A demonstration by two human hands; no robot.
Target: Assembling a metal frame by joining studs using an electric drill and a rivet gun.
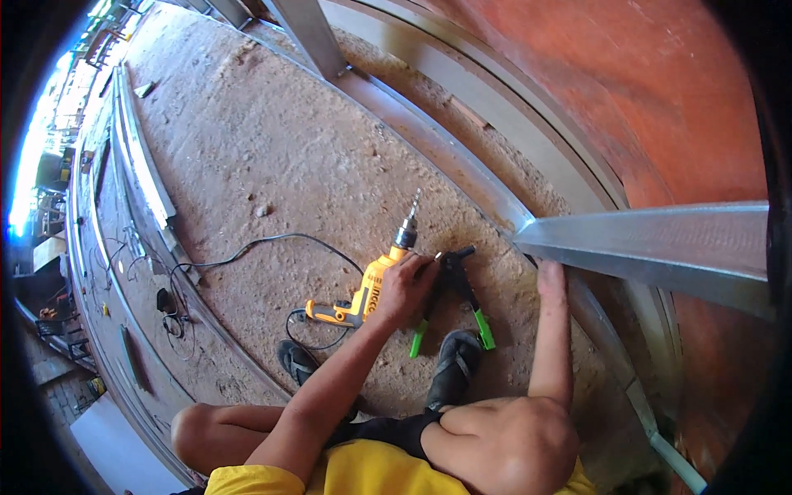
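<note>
Rough, dusty brown ground (272, 148) spans the frame. At centre lies a yellow-and-black corded power drill (375, 285) with a metal bit; just right of it sits a black two-handled tool with bright green grips (469, 293). A thin black cable (305, 237) curves left of centre. Long silver metal bars (147, 165) lie upper left, and a silver metal channel (429, 136) runs from upper centre rightward.

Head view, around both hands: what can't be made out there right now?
All in the head view:
Fingers of the right hand: hidden by the metal beam.
What, if anything, the left hand pinches beside the green-handled tool: too small to tell.
Part of the yellow drill: covered by the left hand.
The beam's right end: cut off by the dark rim.
</note>
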